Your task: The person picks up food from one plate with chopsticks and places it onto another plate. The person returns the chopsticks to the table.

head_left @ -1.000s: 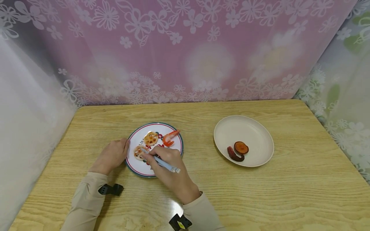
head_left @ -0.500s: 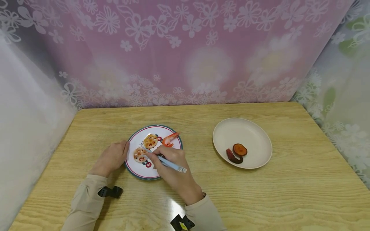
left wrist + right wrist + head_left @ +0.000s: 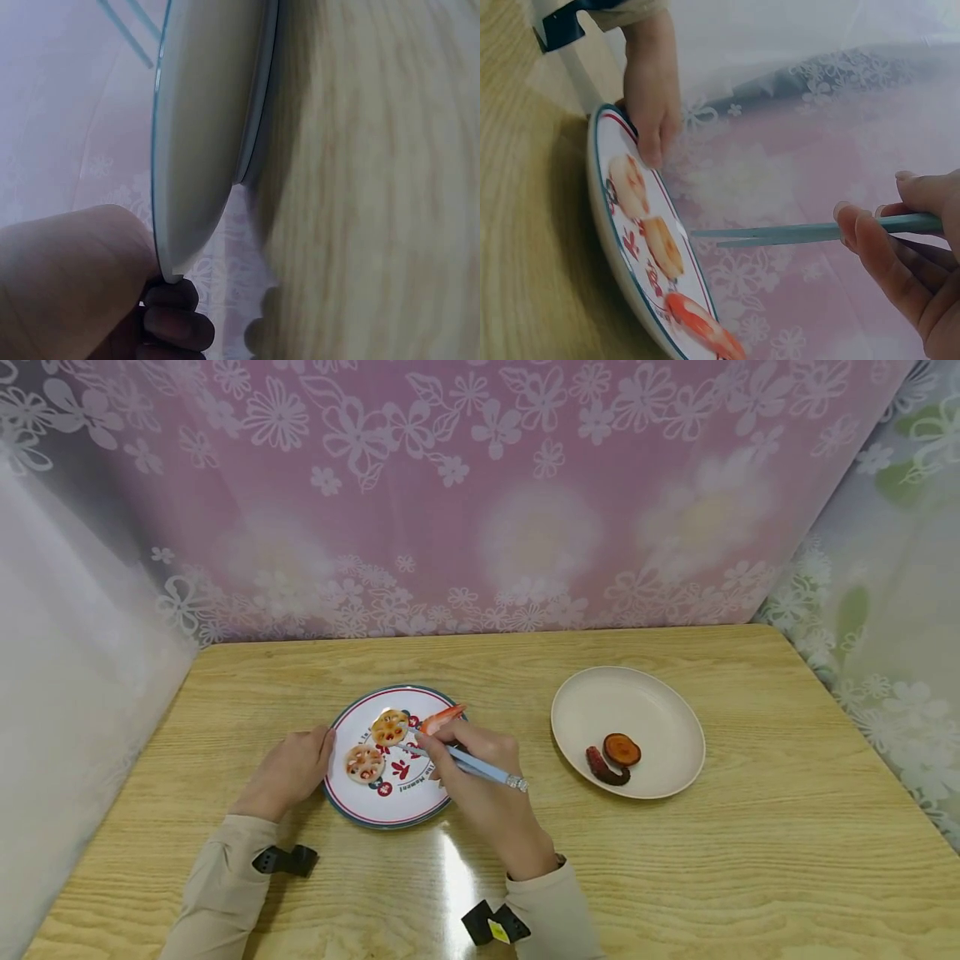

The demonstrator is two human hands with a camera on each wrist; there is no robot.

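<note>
My left hand grips the left rim of a white plate with a green edge and red ring. In the left wrist view, the thumb lies against the rim and the fingers curl below it. My right hand holds a pair of light blue chopsticks with glittery ends. Their tips are slightly parted and appear above the plate in the right wrist view, with nothing between them. One lotus root slice lies near the tips, another lotus root slice nearer me. A red-orange shrimp is partly hidden by the right hand.
A beige plate stands to the right on the wooden table. It holds a round brown-orange slice and a dark red curled piece. A pink floral curtain hangs behind the table.
My right hand has moved right with the chopsticks, from the nearer lotus root slice toward the farther one. The nearer slice is now uncovered. My left hand stays at the plate's rim.
</note>
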